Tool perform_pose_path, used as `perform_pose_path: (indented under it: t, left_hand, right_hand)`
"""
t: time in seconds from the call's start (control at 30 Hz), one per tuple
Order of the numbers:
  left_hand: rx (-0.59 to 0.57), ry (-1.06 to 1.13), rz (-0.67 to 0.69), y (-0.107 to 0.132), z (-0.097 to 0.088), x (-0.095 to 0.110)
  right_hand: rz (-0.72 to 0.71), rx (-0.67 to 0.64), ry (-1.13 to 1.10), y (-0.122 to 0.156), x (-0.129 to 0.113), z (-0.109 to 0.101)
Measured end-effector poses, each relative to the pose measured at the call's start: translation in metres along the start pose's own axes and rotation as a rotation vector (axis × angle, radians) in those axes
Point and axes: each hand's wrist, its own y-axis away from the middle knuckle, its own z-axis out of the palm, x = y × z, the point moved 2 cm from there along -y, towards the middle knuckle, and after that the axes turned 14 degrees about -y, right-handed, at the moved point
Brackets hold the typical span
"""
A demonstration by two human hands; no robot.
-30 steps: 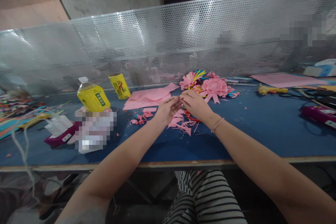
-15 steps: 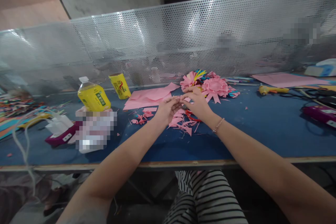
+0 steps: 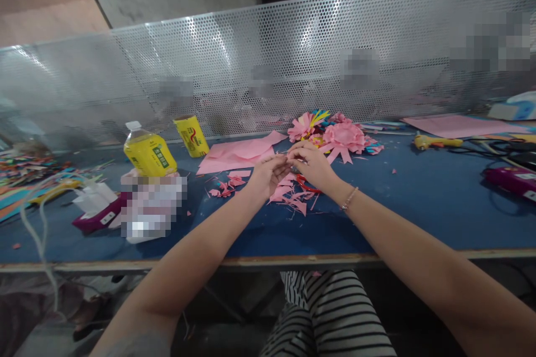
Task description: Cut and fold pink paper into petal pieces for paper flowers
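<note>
Over the middle of the table, my left hand [image 3: 268, 174] and my right hand [image 3: 314, 164] meet at the fingertips. Both are closed in a pinch; whatever sits between the fingers is too small and hidden to make out. Pink paper scraps [image 3: 288, 198] lie on the table below them. The red handle of what look like scissors [image 3: 305, 184] shows partly under my right hand. Just behind is a cluster of pink paper flowers [image 3: 344, 136] with yellow and blue strips. Sheets of pink paper [image 3: 238, 152] lie beyond my left hand.
To the left stand a bottle of yellow liquid [image 3: 151, 153], a yellow can-like container [image 3: 191, 136] and a purple tissue box [image 3: 98, 220]. A yellow glue gun [image 3: 438, 142] and a purple box [image 3: 511, 181] lie on the right. A perforated metal screen [image 3: 234, 72] backs the blue table [image 3: 419, 217].
My right hand's fingers have drawn in closer together over the left fingertips. The left hand stays nearly in place, and the things on the table have not moved.
</note>
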Motion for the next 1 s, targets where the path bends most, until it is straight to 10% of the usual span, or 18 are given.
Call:
perform_pose_path:
  t: [1.0]
  left_hand:
    - [-0.038,-0.194,0.293,0.0038,-0.0004,0.0089]
  right_hand:
    - [0.312,0.208,-0.455,0.0009,-0.0011,0.0016]
